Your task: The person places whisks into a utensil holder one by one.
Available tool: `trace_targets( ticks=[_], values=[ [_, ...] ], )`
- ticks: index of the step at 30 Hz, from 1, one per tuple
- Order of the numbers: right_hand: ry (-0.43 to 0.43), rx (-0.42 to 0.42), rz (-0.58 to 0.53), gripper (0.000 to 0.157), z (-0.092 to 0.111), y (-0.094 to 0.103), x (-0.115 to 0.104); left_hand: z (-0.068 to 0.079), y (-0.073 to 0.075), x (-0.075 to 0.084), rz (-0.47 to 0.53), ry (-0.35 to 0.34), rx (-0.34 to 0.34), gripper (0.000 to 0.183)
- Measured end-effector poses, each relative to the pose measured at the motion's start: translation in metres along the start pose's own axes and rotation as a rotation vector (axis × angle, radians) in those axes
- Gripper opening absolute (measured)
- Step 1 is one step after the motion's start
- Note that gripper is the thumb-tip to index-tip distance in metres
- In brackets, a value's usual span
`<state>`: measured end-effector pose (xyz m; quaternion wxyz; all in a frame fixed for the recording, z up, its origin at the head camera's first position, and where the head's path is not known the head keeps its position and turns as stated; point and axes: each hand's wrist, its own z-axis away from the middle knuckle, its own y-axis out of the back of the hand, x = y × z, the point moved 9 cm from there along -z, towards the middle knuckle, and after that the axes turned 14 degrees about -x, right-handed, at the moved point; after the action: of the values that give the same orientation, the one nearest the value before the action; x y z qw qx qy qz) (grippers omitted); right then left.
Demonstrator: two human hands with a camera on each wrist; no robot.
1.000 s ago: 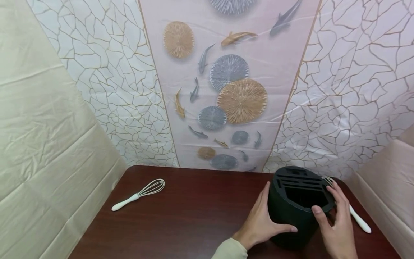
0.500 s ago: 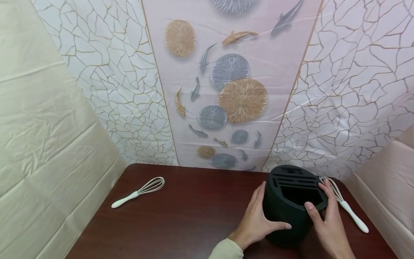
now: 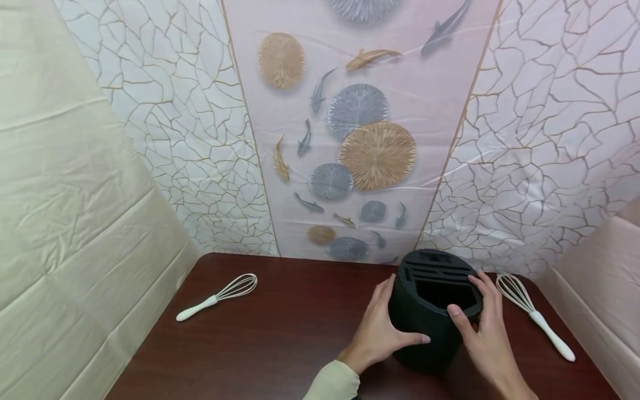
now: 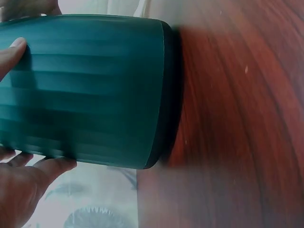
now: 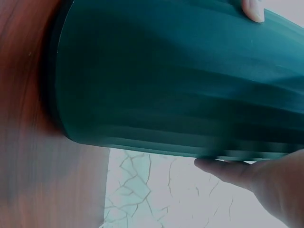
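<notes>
Between my hands stands a dark green, round knife holder (image 3: 417,314) with slots and one large opening in its black top. My left hand (image 3: 377,330) grips its left side, with the thumb across the front. On the right side my right hand (image 3: 485,333) holds it near the rim, thumb at the front edge and fingers over the far right edge. In the left wrist view the ribbed wall of the holder (image 4: 95,90) shows its base close to the wooden table. The right wrist view also shows the holder (image 5: 142,76) low over the tabletop; contact is unclear.
A white-handled whisk (image 3: 200,307) lies at the left of the dark red-brown table (image 3: 280,344). Another whisk (image 3: 550,335) lies to the right, beside my right hand. Patterned cloth (image 3: 377,155) hangs behind the table, and pale fabric walls (image 3: 90,222) flank it.
Both hands have moved left with the knife holder. The right whisk, partly hidden before by the holder and my right hand, is now in full view.
</notes>
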<state>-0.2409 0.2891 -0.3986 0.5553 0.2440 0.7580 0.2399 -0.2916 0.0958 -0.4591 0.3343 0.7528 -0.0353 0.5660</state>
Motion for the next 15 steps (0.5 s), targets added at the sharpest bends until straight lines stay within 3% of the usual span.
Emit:
trace_targets(
  ticks=[6,10,15],
  values=[
    [0.047,-0.027,-0.005,0.075,-0.013,-0.011,-0.016,0.007,0.019,-0.007,0.024,0.01,0.025,0.12],
    [0.091,-0.048,-0.041,0.079,-0.021,-0.021,-0.028,0.011,0.034,-0.01,0.02,-0.022,0.05,0.12],
    [0.088,-0.046,-0.051,0.078,-0.028,-0.033,-0.034,0.016,0.048,-0.014,0.024,-0.054,0.064,0.119]
  ],
)
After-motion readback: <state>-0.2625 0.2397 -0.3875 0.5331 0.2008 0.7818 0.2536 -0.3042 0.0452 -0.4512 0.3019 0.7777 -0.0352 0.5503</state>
